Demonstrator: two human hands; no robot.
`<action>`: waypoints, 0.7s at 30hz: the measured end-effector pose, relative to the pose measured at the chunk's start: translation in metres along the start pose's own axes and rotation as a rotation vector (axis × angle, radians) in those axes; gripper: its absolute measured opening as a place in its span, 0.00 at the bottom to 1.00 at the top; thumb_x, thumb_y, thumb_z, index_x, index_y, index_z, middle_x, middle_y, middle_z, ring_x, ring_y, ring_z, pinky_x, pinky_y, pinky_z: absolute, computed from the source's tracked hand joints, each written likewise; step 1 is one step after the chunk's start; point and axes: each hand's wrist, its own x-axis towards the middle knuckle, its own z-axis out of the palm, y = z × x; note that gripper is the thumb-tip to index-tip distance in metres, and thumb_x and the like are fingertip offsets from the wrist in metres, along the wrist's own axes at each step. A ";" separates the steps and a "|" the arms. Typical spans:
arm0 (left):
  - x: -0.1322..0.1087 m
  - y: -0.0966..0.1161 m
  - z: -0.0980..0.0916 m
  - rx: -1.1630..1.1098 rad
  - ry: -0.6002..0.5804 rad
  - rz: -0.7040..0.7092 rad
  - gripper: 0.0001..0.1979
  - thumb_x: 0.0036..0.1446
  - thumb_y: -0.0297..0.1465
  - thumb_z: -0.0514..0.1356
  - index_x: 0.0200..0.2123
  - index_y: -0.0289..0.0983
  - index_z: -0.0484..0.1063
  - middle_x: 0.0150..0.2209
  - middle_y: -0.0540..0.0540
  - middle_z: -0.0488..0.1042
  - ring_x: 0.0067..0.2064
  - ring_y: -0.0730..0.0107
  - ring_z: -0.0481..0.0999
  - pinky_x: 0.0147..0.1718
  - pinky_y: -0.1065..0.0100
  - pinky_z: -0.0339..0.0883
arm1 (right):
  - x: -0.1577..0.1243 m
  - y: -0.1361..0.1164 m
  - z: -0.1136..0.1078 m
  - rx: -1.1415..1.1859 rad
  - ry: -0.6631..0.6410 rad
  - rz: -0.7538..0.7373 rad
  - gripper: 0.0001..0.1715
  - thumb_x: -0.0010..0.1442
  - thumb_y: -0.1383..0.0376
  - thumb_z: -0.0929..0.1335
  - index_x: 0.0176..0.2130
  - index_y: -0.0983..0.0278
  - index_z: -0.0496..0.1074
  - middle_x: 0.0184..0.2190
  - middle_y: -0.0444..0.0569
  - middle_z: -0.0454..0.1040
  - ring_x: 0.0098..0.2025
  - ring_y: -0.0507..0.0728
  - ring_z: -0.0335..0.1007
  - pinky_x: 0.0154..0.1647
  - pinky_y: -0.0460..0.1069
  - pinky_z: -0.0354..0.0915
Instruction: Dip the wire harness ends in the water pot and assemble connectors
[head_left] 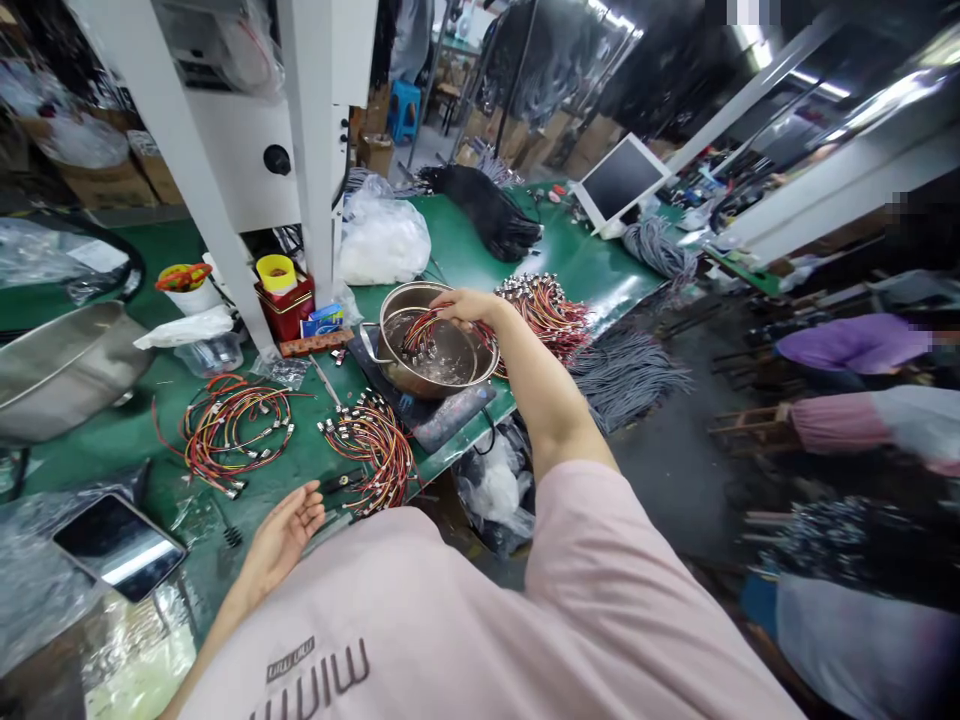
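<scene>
Over a steel pot (pixel 397 372), my right hand (pixel 466 308) is closed around a bundle of red, yellow and black wires (pixel 420 335). The bundle's connector ends hang down inside the pot; I cannot tell whether they touch the liquid. The pot stands on a dark flat hot plate (pixel 454 415). My left hand (pixel 289 525) is held palm up with fingers apart, near the front of the green table, holding nothing. Just right of it lies a pile of wire harnesses (pixel 379 450) with white connectors. A looser coil of wires (pixel 236 435) lies farther left.
Behind the pot more wire bundles (pixel 551 315) are heaped, beside grey cables (pixel 626 375) at the table edge. A white machine post (pixel 311 150) rises behind. A large metal basin (pixel 67 370) and a tablet (pixel 120 545) are at left. Co-workers sit at right.
</scene>
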 end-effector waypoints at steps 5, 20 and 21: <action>-0.003 0.002 0.000 -0.007 0.008 0.005 0.09 0.60 0.21 0.57 0.41 0.30 0.76 0.30 0.44 0.78 0.30 0.73 0.78 0.32 0.71 0.76 | 0.014 0.005 0.011 -0.035 0.023 0.008 0.24 0.66 0.69 0.65 0.61 0.64 0.65 0.17 0.36 0.59 0.15 0.45 0.54 0.18 0.41 0.55; -0.001 0.004 -0.002 -0.010 0.022 0.013 0.10 0.61 0.22 0.56 0.42 0.30 0.76 0.32 0.44 0.78 0.31 0.73 0.78 0.33 0.70 0.76 | 0.046 0.024 0.026 -0.259 0.046 0.099 0.26 0.62 0.69 0.67 0.59 0.64 0.69 0.21 0.42 0.68 0.20 0.48 0.59 0.24 0.43 0.60; -0.001 0.004 -0.002 -0.009 0.021 0.015 0.10 0.61 0.22 0.56 0.42 0.30 0.76 0.32 0.44 0.78 0.31 0.73 0.78 0.33 0.70 0.76 | 0.046 0.025 0.026 -0.266 0.046 0.103 0.26 0.61 0.69 0.67 0.59 0.64 0.69 0.21 0.43 0.68 0.20 0.49 0.59 0.24 0.43 0.61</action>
